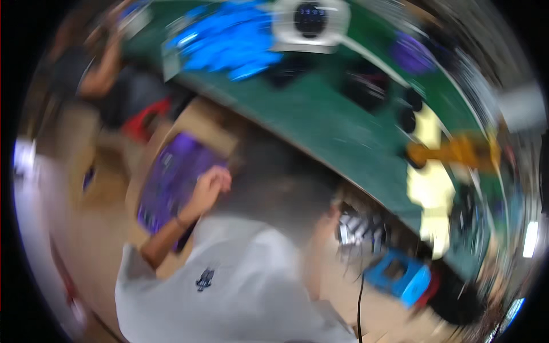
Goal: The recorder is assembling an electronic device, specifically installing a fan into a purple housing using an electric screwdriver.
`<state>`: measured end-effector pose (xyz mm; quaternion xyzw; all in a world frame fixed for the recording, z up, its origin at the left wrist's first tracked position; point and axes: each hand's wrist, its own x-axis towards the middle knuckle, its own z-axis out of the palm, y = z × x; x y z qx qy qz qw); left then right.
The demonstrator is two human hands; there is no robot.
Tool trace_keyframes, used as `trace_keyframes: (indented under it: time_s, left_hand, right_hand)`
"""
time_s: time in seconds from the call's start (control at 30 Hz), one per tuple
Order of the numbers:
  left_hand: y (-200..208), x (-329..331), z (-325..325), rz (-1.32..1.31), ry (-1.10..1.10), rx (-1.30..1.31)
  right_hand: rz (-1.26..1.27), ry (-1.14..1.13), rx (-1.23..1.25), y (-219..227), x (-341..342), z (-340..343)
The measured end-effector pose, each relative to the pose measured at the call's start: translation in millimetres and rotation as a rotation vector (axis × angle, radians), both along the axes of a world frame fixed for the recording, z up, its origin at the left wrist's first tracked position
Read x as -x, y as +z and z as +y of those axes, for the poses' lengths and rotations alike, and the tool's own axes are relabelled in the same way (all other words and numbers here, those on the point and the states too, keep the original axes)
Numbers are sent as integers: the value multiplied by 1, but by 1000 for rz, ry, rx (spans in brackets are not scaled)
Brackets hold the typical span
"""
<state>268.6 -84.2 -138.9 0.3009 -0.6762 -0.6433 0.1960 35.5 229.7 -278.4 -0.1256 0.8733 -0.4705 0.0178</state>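
Observation:
The whole view is smeared by motion. My left hand (211, 186) is in front of my body, beside an open cardboard box (226, 135) holding purple packs (166, 180). Its fingers look bent, but blur hides whether they are closed; I make out nothing in them. Lower right of it, my right hand (330, 220) hangs near the edge of the green table (274, 117). Its fingers are too blurred to read. Close beside that hand are some silvery-white objects (357, 228) whose kind I cannot make out.
Blue packs (231, 43) lie heaped on the table beside a white device with a round dark display (311, 20). An orange-yellow tool (457, 151) lies near yellow sheets (429, 188). A blue object (400, 274) stands lower right. Another person's arm (106, 68) shows upper left.

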Motion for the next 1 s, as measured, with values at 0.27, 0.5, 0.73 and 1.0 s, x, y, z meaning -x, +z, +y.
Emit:
trace_keyframes:
  time_s: [0.27,0.5,0.73,1.0]
  left_hand:
    - [-94,-151,-27,65,1037,-82]
    - [-227,-148,-26,-648,702,429]
    - [-198,-123,-153,-542,1620,-41]
    - [-258,-76,-221,-827,990,389]
  right_hand:
    - [13,483,-58,181,-1,-93]
    - [30,642,243,194,-23,-154]
    - [-87,525,403,189,-24,-167]
    - [-296,558,387,206,-63,-170]
